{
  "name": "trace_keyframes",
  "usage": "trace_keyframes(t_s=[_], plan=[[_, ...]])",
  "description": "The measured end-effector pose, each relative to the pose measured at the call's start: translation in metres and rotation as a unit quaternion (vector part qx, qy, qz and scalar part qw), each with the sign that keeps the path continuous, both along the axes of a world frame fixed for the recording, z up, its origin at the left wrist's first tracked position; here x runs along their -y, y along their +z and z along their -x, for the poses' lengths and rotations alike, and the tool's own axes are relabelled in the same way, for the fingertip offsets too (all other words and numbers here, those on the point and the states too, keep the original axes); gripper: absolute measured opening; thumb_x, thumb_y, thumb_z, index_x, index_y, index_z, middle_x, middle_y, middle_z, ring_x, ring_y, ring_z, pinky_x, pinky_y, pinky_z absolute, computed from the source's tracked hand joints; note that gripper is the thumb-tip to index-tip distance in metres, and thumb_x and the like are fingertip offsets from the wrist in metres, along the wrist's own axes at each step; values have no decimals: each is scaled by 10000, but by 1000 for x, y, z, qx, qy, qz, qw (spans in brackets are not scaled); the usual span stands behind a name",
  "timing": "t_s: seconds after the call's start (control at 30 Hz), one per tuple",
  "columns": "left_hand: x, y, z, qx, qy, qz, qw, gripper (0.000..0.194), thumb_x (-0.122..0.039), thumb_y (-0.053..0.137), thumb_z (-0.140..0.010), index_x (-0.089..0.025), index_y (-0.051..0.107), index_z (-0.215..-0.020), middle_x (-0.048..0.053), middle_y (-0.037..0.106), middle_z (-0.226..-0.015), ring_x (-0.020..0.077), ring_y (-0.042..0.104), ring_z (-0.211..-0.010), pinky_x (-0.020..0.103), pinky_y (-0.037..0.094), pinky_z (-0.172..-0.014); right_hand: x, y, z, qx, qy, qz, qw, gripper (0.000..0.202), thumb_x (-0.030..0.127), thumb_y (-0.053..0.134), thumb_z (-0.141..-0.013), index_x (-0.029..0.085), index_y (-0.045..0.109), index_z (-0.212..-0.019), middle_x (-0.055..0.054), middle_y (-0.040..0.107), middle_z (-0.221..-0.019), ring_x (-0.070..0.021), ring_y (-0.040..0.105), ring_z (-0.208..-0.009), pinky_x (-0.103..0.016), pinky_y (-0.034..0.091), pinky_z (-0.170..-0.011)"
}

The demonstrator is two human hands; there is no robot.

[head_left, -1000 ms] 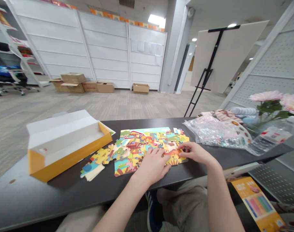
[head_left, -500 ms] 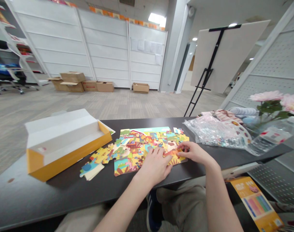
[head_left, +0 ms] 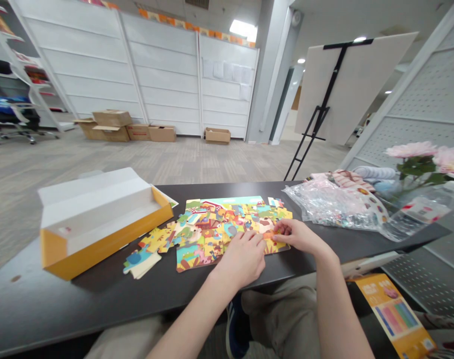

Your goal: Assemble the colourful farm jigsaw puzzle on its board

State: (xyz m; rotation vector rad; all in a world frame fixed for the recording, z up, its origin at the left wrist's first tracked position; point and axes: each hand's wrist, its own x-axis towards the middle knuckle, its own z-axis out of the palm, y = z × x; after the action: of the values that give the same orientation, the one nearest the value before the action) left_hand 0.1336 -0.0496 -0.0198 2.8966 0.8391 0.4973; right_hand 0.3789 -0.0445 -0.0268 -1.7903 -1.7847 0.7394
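Because the jigsaw puzzle (head_left: 219, 230) on the dark table (head_left: 88, 309) looks thin, light and stiff, its pieces (head_left: 155, 243) probably grip best by their edges, the left hand (head_left: 244, 255) lying over it with fingers close together, the right hand (head_left: 303, 238) curled, any pinch impossible to tell.

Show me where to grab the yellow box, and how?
I'd pinch the box midway along its long yellow wall, from the near side, thumb outside, fingers inside: its lid is raised at the back, leaving that front edge free.
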Motion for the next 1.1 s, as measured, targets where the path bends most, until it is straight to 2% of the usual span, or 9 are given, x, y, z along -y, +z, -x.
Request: trace_keyframes(t_s=[0.27,0.4,0.5,0.6,0.7,0.8,1.1], plan=[[1,0,1,-6,-7,-17,1000,221,-224,503,-947,-203,605,-1141,102,648,-1224,283,548,-1203,453,469,-1007,2,4,5,-1,-1,-1,1000,264,405,769,-712,174,695,-816,-3,631,-681,-148,565,-636,-255,442,-578],[0,-2,-3,-1,3,-2,1000,169,-259,495,-980,-212,619,-1084,91,654,-1190,269,557,-1188,435,483,-1009,6,8,-2,-1,-6,-25,1000,258,438,705,-774,186,699,-829,-23,672,-705,-164,585,-632,-276,456,-587],[-2,-4,-7,1,11,10,1000,148,-287,518,-984,-203,626,-1039,93,655,-1154,265,566,-1158,420,494,-1002,7,10,-19,25,-87,-84,992,254,437,617,-818,198,703,-828,-49,705,-738,-192,620,-653,-308,477,-634],[-4,-6,-10,-4,18,13,1000,141,-273,535,-978,-179,626,-1029,105,653,-1136,267,566,-1150,404,493,-1006,8,9,-39,73,-215,-137,964,259,421,563,-820,201,699,-815,-73,719,-752,-221,642,-670,-336,480,-660],[-4,-7,-12,-5,18,12,1000,154,-271,520,-987,-170,624,-1039,101,656,-1131,262,571,-1142,393,501,-996,8,6,-51,107,-287,-151,940,268,412,543,-816,196,702,-826,-92,735,-784,-235,656,-678,-351,478,-675],[-4,-7,-12,-9,11,13,1000,156,-261,505,-995,-173,628,-1031,93,665,-1121,256,578,-1139,389,508,-996,8,2,-56,126,-294,-146,936,274,406,541,-817,195,711,-853,-102,751,-824,-251,680,-726,-358,483,-708],[-4,-5,-11,-12,6,16,1000,153,-233,502,-995,-164,636,-1017,95,675,-1102,246,597,-1141,387,509,-1011,13,-6,-68,153,-256,-103,949,230,353,557,-830,206,728,-872,-102,774,-903,-291,715,-867,-369,492,-781]])
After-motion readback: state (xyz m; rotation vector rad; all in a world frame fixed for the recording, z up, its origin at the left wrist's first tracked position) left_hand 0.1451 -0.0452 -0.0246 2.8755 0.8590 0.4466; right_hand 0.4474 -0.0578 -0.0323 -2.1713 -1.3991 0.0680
